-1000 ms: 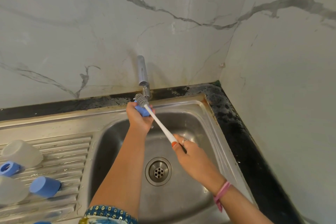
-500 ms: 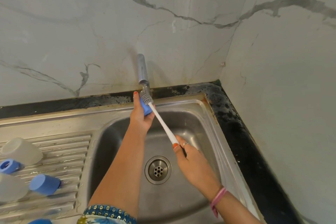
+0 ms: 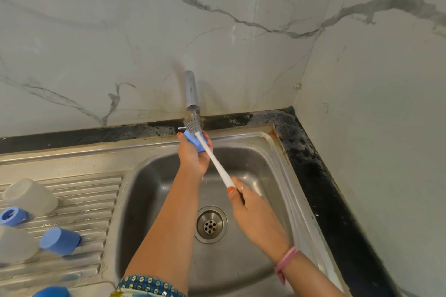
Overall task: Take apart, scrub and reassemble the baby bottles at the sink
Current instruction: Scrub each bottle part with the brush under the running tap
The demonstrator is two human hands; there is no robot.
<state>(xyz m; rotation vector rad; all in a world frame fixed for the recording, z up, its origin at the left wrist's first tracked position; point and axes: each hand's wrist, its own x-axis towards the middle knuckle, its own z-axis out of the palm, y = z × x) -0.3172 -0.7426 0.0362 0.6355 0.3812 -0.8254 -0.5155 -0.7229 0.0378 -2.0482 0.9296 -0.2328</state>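
The tap (image 3: 192,94) blocks the sink's (image 3: 270,142) back edge; bottle parts (image 3: 60,240) crowd the drainboard (image 3: 79,200).

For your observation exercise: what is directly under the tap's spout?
The brush's bristle head and a blue bottle part gripped by the left hand. The right hand grips the handle. Any water flow is not discernible.

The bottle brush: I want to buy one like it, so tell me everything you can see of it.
The bottle brush has a long, thin white handle, plastic by the look, and a small grey bristled head at the far end. It slants up and away over the sink. The right hand grips its near end, which is hidden in the fist. The head sits at the top of a blue bottle part held in the left hand, just under the tap.
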